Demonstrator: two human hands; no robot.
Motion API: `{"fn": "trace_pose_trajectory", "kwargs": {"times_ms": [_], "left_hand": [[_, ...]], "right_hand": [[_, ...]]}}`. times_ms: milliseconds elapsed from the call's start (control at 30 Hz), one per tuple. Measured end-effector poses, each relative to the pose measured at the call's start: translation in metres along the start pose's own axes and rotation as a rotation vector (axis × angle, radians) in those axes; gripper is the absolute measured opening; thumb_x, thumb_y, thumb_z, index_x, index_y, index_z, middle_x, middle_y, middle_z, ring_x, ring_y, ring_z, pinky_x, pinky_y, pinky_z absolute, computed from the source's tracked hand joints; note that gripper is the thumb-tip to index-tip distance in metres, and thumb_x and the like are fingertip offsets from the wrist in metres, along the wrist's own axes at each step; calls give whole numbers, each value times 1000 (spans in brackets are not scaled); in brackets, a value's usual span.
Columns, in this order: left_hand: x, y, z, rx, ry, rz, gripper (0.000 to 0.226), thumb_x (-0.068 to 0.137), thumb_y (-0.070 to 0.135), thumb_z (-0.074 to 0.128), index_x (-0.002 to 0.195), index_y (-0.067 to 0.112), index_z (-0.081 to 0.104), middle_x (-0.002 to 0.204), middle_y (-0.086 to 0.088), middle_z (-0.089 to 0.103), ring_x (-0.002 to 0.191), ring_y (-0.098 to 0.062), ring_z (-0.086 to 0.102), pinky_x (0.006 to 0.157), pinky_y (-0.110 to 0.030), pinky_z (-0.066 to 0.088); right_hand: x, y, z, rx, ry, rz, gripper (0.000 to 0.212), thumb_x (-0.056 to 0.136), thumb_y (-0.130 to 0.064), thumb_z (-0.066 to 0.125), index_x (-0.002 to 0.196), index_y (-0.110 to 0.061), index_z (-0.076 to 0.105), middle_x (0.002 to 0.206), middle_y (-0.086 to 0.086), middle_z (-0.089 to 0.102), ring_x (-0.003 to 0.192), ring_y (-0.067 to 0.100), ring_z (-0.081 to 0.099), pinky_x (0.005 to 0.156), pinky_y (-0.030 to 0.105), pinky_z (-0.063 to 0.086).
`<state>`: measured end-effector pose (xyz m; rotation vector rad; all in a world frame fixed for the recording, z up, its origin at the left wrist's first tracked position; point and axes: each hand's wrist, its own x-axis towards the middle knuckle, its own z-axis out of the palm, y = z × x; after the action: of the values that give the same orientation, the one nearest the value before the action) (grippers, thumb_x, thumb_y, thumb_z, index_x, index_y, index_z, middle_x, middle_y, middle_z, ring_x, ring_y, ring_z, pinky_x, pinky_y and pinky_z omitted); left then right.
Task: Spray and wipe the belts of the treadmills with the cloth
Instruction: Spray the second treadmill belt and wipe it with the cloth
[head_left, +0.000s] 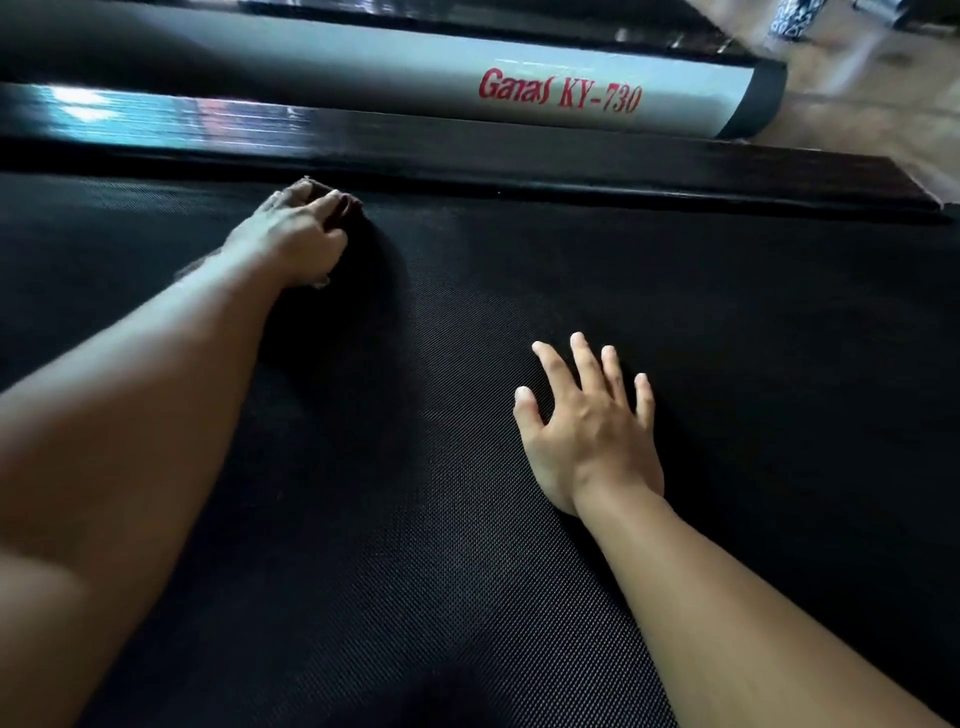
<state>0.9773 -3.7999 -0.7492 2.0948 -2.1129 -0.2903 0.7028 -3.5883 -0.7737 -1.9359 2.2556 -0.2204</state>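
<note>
Belt (405, 545): black, fine woven texture, fills the view from 3 o'clock round through 6 to 9 o'clock. Both forearms lie over it, coming in from the bottom edge.

Side cover (363, 73): grey, long, runs across the top from 10 toward 2 o'clock, with a dark end cap at the 2 o'clock end. Red lettering (560, 96) on it reads "Ganas KY-730".

Side rail (467, 150): glossy black strip between cover and belt, touching the belt's far edge. It shows window glare at 10 o'clock.

Floor (883, 104): wood-toned, blurred, at 1 to 2 o'clock.

Right hand (592, 431): at about 4 o'clock from centre, palm down flat on the belt, fingers straight and spread, holding nothing.

Left hand (296, 234): at 10 o'clock, near the belt's far edge just beside the rail. Fingers bent down over the cloth, gripping it against the belt.

Cloth (352, 209): dark reddish, bunched under the left hand, only small edges showing past the fingertips and wrist. Its full shape cannot be made out.
</note>
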Motion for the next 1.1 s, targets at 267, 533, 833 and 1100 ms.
{"fn": "trace_pose_trajectory", "kwargs": {"times_ms": [267,533,833,1100], "left_hand": [[9,84,23,47,-23,219,60,101,59,28,157,37,23,168,7,13,154,-12,5,125,-35,9],[-53,86,29,22,-118,444,55,103,51,37,156,46,22,167,9,13,154,-10,4,126,-34,7],[-47,-24,1,102,-180,168,60,105,43,41,158,40,13,168,4,3,155,-27,4,125,-38,4],[-23,33,12,45,-96,166,56,104,52,37,155,50,15,167,14,5,155,-22,6,126,-38,8]], "right_hand": [[0,1,-2,9,-22,-3,58,98,-58,23,153,-43,14,167,-4,1,153,21,-7,122,51,-6],[0,1,-3,28,-40,0,57,98,-58,25,153,-44,15,167,-5,1,153,21,-8,122,50,-6],[1,1,-1,35,-22,2,59,97,-58,27,153,-43,17,167,-4,4,153,21,-4,122,51,-5],[1,1,-1,22,-20,2,58,98,-58,26,153,-43,16,167,-3,3,153,22,-5,121,51,-6]]}}
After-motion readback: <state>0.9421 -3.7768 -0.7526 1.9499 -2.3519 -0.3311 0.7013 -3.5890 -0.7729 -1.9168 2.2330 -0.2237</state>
